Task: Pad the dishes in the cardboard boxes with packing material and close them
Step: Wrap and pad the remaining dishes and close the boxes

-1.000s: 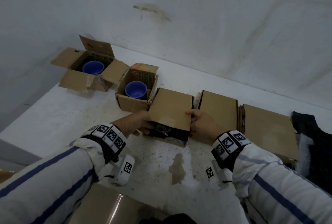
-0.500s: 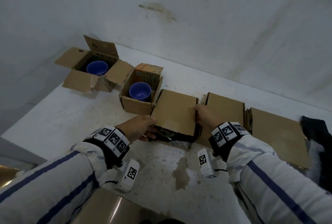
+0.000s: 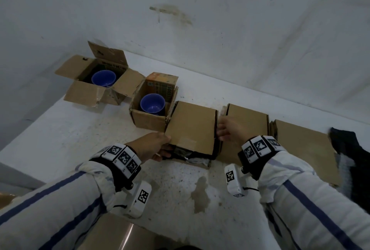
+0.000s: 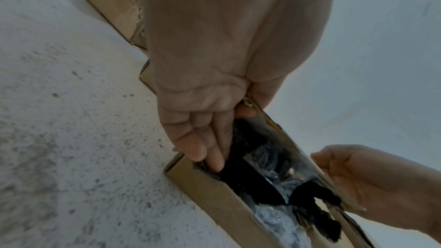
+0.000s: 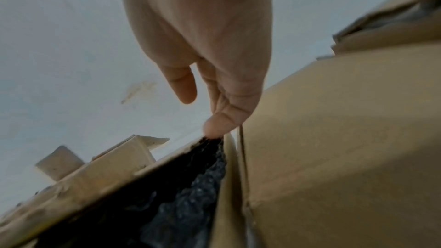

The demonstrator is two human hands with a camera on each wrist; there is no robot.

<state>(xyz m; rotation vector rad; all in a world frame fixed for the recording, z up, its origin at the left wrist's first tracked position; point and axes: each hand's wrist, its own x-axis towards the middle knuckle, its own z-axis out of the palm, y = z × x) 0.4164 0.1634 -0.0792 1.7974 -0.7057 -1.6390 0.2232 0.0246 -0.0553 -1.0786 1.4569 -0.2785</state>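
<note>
The middle cardboard box [image 3: 192, 127] has its top flap lowered almost flat, with a gap left at the front. Through that gap show black padding and crinkled clear plastic [image 3: 188, 155]. My left hand [image 3: 165, 146] pinches the flap's front left corner, thumb on top; in the left wrist view its fingers [image 4: 210, 150] reach under onto the black padding [image 4: 253, 174]. My right hand [image 3: 221, 132] grips the flap's right edge with curled fingers [image 5: 217, 122], just over the padding [image 5: 186, 191]. The dish inside is hidden.
Two open boxes stand at the back left, each holding a blue bowl [image 3: 103, 78] [image 3: 152, 104]. Two closed boxes [image 3: 248, 121] [image 3: 304, 145] lie to the right, then a dark cloth [image 3: 350, 149]. A white wall [image 3: 220, 49] rises close behind. A stain [image 3: 200, 191] marks the table [image 3: 80, 145].
My right hand has slid from the flap's front right corner back along its right edge. The left hand has stayed at the front left corner.
</note>
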